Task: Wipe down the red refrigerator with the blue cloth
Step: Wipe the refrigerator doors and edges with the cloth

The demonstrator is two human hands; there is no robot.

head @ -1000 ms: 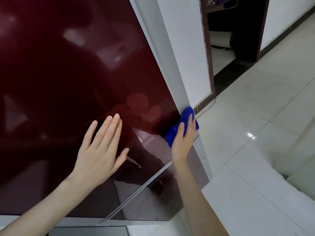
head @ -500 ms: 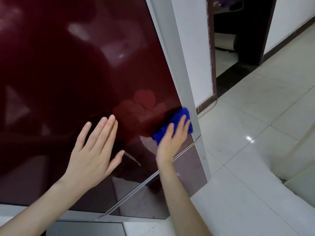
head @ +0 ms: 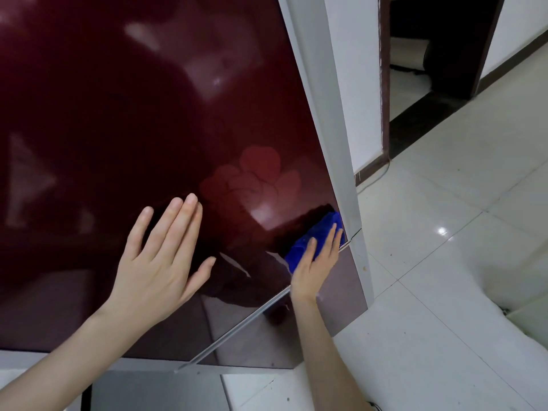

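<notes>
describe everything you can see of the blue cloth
The blue cloth is bright royal-blue, fuzzy-looking fabric bunched into a small wad. It lies against the glossy red refrigerator door at its right edge, just above the door seam. The right hand presses it with straight fingers, covering its lower part.

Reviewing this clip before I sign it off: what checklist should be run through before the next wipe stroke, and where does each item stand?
1. Blue cloth pressed against the refrigerator door: ok.
2. Right hand covers the cloth with straight fingers: ok.
3. Left hand lies flat on the door, apart from the cloth: ok, though a long stroke leftward would probably reach it.
4. Cloth sits at the door's right edge, just above the silver strip: ok.
5. Panel below the strip already wiped: cannot tell.
6. Door free of smears: cannot tell, reflections hide the surface.
</notes>
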